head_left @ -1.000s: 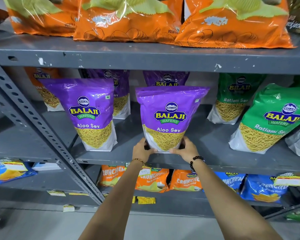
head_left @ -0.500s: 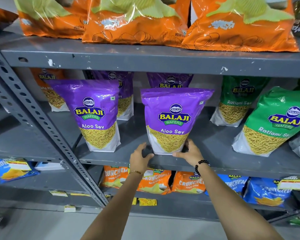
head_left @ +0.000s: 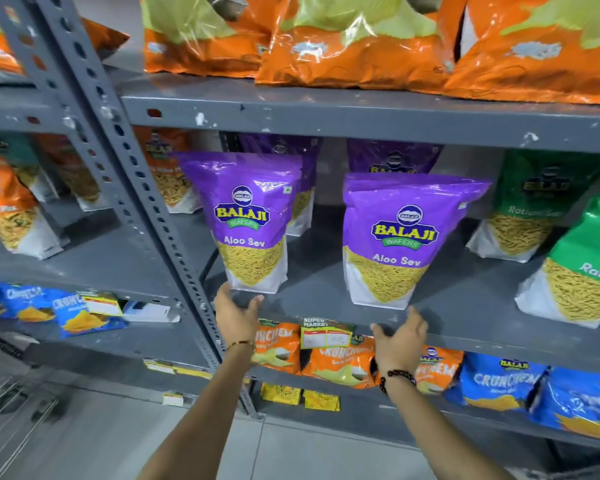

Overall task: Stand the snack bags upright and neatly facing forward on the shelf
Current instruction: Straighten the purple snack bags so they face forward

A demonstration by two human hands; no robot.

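Two purple Aloo Sev bags stand upright at the front of the grey middle shelf (head_left: 319, 289), labels facing me: the left purple bag (head_left: 248, 220) and the right purple bag (head_left: 400, 240). My left hand (head_left: 236, 315) is open just under the left bag's bottom edge, fingertips near it. My right hand (head_left: 400, 336) is open below the right bag, apart from it, at the shelf's front lip. More purple bags (head_left: 392, 157) stand behind. Green Ratlami Sev bags (head_left: 582, 258) lean at the right.
Large orange chip bags (head_left: 354, 43) fill the shelf above. Orange and blue Crunchem bags (head_left: 343, 358) sit on the lower shelf, with a price tag (head_left: 326, 332) on its lip. A slotted grey upright (head_left: 142, 202) separates a neighbouring bay holding orange bags (head_left: 11, 206).
Both hands let go of the right purple bag, which stays standing. My left hand moved left to beneath the left purple bag; my right hand dropped below the shelf edge. The view shifted left.
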